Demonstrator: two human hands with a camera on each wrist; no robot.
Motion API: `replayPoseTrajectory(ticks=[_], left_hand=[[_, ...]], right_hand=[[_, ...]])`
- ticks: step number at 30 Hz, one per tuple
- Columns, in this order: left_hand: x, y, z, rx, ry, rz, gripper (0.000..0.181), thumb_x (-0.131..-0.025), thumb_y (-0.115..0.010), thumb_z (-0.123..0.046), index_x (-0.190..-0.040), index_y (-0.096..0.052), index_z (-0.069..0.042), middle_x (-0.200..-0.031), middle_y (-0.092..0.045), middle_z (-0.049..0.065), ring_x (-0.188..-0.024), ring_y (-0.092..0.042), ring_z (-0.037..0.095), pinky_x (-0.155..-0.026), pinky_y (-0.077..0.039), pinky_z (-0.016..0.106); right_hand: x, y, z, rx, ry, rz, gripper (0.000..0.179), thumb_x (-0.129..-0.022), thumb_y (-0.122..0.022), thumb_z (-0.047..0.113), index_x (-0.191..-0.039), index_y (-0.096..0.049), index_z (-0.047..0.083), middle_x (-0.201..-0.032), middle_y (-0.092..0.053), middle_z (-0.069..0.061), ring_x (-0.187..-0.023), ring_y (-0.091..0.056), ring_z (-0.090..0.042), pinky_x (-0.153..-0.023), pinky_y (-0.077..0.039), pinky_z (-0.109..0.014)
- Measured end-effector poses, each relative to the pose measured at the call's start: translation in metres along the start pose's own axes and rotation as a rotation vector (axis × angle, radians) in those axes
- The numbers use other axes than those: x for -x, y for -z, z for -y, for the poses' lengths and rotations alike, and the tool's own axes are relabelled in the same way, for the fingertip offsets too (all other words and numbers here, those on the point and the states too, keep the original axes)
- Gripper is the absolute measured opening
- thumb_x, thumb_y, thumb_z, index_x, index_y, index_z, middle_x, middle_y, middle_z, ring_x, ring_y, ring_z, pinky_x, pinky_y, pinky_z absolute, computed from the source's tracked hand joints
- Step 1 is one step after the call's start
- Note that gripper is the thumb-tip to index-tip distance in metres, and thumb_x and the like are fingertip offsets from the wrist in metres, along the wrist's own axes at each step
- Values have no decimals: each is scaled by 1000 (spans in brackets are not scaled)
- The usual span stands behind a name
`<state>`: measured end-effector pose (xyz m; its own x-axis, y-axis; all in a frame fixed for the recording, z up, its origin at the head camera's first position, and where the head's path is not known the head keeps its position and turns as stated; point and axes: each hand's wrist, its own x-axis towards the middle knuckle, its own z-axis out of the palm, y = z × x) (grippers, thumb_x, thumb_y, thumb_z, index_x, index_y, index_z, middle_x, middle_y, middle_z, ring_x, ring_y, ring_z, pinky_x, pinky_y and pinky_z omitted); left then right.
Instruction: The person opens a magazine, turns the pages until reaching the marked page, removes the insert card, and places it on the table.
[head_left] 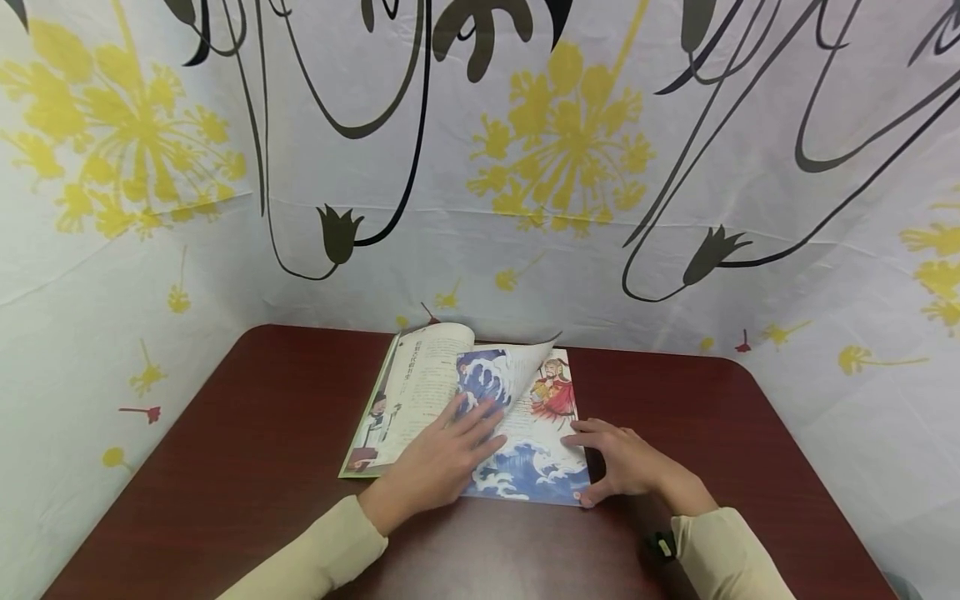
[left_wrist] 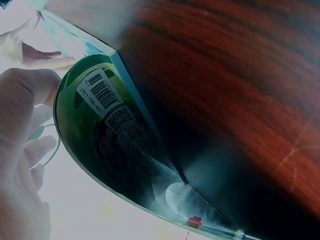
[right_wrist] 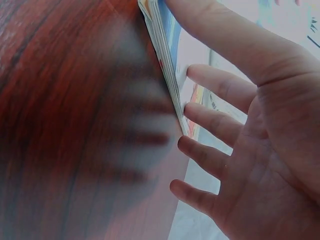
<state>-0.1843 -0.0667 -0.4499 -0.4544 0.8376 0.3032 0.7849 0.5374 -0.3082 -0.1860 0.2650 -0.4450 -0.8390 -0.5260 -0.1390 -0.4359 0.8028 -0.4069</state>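
Observation:
An illustrated book (head_left: 423,392) lies open on the table, its left-hand pages bowed upward. My left hand (head_left: 442,458) rests across the middle, fingers spread over a page with blue waves (head_left: 487,379). That page's upper right corner curls up over a page showing a red-robed figure (head_left: 553,392). At the book's right edge is my right hand (head_left: 630,458), thumb at the lower corner and fingertips touching the page margin. In the right wrist view its fingers (right_wrist: 215,125) are apart beside the page stack (right_wrist: 162,55). The left wrist view shows the bent green cover (left_wrist: 75,135) with a barcode label (left_wrist: 102,92).
The dark red-brown table (head_left: 247,467) extends on both sides of the book. A white cloth with yellow and grey plant prints (head_left: 450,183) hangs behind and at the sides. A dark band (head_left: 662,546) is at the right wrist.

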Motion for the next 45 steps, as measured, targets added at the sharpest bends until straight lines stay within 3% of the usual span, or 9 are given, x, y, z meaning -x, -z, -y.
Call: replayPoseTrajectory(ticks=[7,12,21,27,38,45], left_hand=[[0,2,-2,-43,-12,84,26,-89,-65,-31,-110,-71,-16,-149,-50,9,-148,-27,31,-118,-15,55],[0,2,-2,-65,-4,98,23,-89,-65,-34,-102,-73,-16,-146,-52,9,-147,-28,33,-118,-16,57],[0,5,-2,-61,40,125,22,-90,-62,-34,-97,-73,-16,-145,-54,8,-145,-33,31,-116,-16,61],[0,2,-2,-22,47,128,21,-90,-63,-33,-97,-72,-15,-143,-56,8,-144,-36,30,-117,-19,55],[1,4,0,-48,89,70,22,-86,-68,-35,-97,-72,-15,-134,-63,6,-137,-45,30,-113,-25,61],[3,5,0,-55,129,119,28,-86,-69,-38,-103,-73,-16,-130,-65,6,-134,-48,29,-109,-28,65]], right_hand=[[1,-1,-1,-12,-14,9,87,-65,-89,48,-137,-60,9,-147,-45,-22,-136,-40,-44,-100,-26,-74],[1,-2,-2,-9,-23,14,87,-65,-89,49,-137,-60,9,-148,-45,-22,-135,-42,-43,-100,-26,-74],[0,1,2,7,-20,16,86,-64,-90,48,-136,-61,8,-146,-48,-22,-135,-42,-43,-101,-27,-73],[-1,0,2,21,-16,15,86,-64,-90,48,-134,-63,7,-145,-49,-22,-133,-44,-44,-100,-31,-71],[-1,-1,1,20,-28,14,86,-63,-90,50,-134,-63,9,-145,-50,-21,-134,-44,-42,-102,-30,-71],[-1,-2,1,43,-3,4,85,-64,-89,51,-134,-64,9,-144,-51,-21,-134,-44,-42,-100,-30,-71]])
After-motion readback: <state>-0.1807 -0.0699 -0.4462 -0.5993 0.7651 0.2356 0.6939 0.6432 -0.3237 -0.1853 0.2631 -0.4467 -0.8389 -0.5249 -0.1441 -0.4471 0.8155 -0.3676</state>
